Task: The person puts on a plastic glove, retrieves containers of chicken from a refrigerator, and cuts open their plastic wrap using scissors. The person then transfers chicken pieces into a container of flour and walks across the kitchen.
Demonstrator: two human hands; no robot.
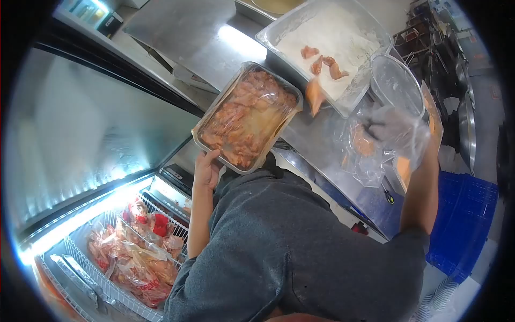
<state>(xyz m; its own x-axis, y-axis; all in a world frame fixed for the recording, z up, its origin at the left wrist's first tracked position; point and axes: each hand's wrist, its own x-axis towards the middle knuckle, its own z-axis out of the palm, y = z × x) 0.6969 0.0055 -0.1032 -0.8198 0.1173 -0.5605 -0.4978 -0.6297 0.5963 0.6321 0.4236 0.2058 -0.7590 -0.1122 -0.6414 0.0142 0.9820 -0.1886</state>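
Note:
My left hand (206, 169) grips the near corner of a metal tray (199, 135) of orange marinated chicken (247, 115) under clear film, held tilted over the counter's edge. My right hand (390, 129) is closed on a crumpled clear plastic bag (375, 155) with a few chicken pieces showing through it. A blurred chicken piece (315, 96) is in the air between the two trays. Further back, a floured tray (370, 64) holds a few chicken pieces (324, 61).
A clear round container (397, 83) stands beside the floured tray on the steel counter (214, 48). Below left, an open cooler holds a wire basket (107, 284) of bagged chicken (137, 257); its door (80, 123) is swung open. A blue crate (464, 214) sits at the right.

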